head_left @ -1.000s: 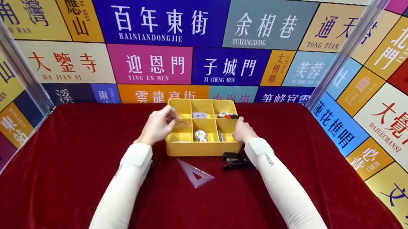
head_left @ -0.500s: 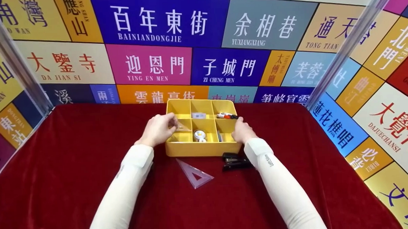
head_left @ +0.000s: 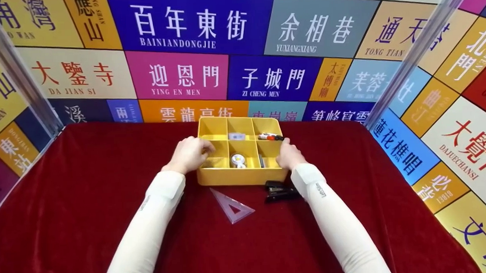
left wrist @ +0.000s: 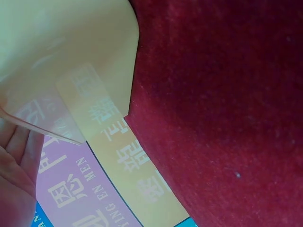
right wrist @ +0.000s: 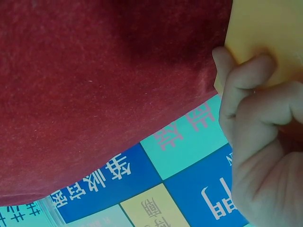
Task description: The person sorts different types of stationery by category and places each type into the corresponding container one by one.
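Note:
My left hand is over the front left compartment of a yellow divided box. In the left wrist view its thumb and fingers pinch a clear plastic set square, one pointed corner showing against the wall print. My right hand grips the box's right side, and its curled fingers lie against the yellow wall in the right wrist view. A second transparent set square lies flat on the cloth before the box. Beside it, near the right wrist, is a black stapler.
Inside the box are a white round item, a small pale block, and red and black pens. Dark red cloth covers the table. A printed wall stands close behind the box.
My left hand has lowered slightly at the front left compartment, and the clear set square in it has dropped lower. The right hand keeps its hold on the box.

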`<move>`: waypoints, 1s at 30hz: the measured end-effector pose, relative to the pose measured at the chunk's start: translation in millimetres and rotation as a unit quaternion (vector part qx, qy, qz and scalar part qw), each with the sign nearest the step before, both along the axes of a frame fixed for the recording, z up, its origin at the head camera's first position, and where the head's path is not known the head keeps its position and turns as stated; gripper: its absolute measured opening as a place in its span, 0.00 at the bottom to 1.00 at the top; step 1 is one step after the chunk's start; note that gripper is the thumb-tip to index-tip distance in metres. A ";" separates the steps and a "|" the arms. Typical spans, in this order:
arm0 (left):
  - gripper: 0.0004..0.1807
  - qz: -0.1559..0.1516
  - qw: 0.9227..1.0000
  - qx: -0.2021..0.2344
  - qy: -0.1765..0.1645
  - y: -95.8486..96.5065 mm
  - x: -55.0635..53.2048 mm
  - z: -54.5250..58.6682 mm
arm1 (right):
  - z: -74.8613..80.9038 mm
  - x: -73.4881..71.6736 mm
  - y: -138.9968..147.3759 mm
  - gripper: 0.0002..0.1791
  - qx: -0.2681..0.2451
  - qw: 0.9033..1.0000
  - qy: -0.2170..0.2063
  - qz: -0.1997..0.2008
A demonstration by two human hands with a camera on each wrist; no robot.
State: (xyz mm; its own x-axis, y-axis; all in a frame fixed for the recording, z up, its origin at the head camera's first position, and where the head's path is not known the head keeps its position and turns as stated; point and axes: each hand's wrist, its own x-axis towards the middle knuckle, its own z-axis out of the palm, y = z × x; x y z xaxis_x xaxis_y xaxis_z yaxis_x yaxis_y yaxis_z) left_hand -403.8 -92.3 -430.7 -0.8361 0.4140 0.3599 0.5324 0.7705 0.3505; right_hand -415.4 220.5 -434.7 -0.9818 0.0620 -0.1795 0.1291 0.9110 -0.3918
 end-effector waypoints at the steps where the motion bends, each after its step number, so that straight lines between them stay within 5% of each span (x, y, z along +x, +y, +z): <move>1: 0.12 0.001 1.000 0.000 0.001 0.0 -0.1 -0.1 | 0.0 -0.2 0.0 0.44 -0.001 1.000 0.000 0.000; 22: 0.12 0.006 1.000 0.004 -0.029 2.1 5.4 4.5 | 2.0 2.5 -1.8 0.44 -0.004 1.000 -0.007 -0.006; 30: 0.10 0.001 1.000 -0.012 -0.007 6.7 11.6 10.3 | 0.8 0.9 -0.8 0.43 -0.005 1.000 -0.008 -0.008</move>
